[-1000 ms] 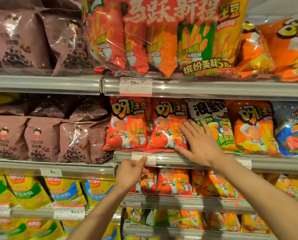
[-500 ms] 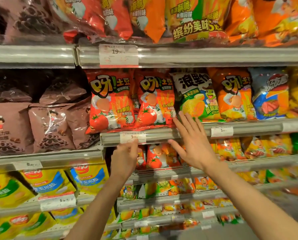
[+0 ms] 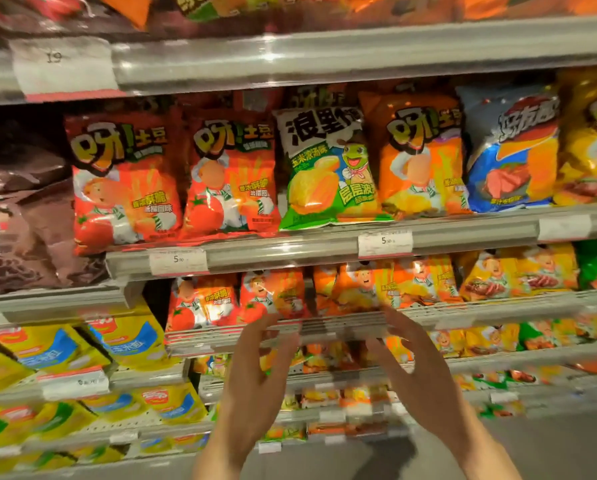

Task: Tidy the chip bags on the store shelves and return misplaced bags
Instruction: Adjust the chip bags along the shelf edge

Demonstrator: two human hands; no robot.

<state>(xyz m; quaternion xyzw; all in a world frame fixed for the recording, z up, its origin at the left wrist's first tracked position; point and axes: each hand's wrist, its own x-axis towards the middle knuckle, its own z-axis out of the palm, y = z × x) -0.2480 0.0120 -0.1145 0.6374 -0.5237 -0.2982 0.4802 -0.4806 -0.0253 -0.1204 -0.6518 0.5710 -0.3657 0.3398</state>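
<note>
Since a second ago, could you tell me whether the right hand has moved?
Yes. The right hand has come down off the tomato chip bag, past that shelf's rail, to the rail below.

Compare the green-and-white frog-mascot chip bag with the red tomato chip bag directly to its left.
The green-and-white frog-mascot chip bag shows a frog and yellow chips; the red tomato chip bag shows a chef and tomatoes. The frog bag has black lettering on white; the red bag's is yellow. Both stand upright on the same shelf, untouched.
</note>
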